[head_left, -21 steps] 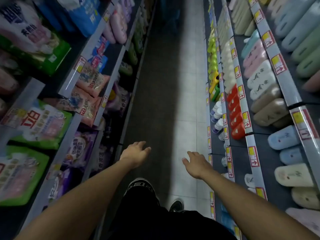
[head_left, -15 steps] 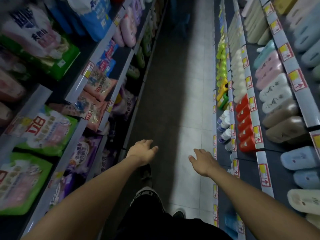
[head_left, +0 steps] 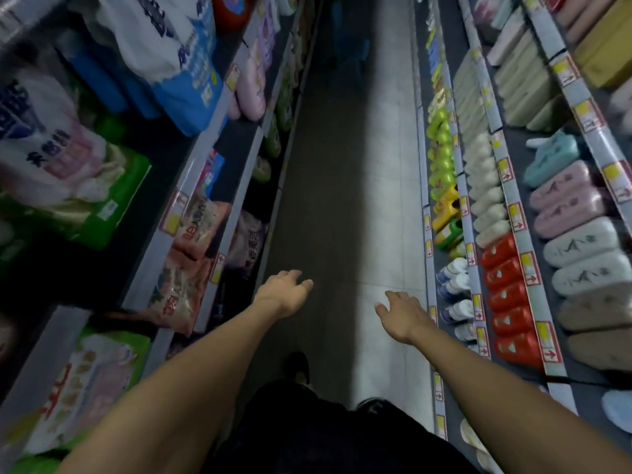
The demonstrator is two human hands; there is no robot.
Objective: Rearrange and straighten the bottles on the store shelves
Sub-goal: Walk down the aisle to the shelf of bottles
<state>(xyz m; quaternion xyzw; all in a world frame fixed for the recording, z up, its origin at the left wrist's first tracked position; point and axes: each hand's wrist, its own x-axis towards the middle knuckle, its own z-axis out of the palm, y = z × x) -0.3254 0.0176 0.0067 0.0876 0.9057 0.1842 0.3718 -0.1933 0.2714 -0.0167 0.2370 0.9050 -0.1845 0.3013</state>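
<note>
From the head view, both the left hand (head_left: 285, 294) and the right hand (head_left: 402, 311) hang over the aisle floor with fingers relaxed, holding nothing. The task's bottles, among them the red plastic bottles (head_left: 506, 295) and small white bottles with dark blue labels (head_left: 453, 285), stand on the right-hand shelves. They likely handle rigid, smooth and fairly heavy; grip around the body. The red-and-yellow price tags (head_left: 516, 217) are too blurred to read.
</note>
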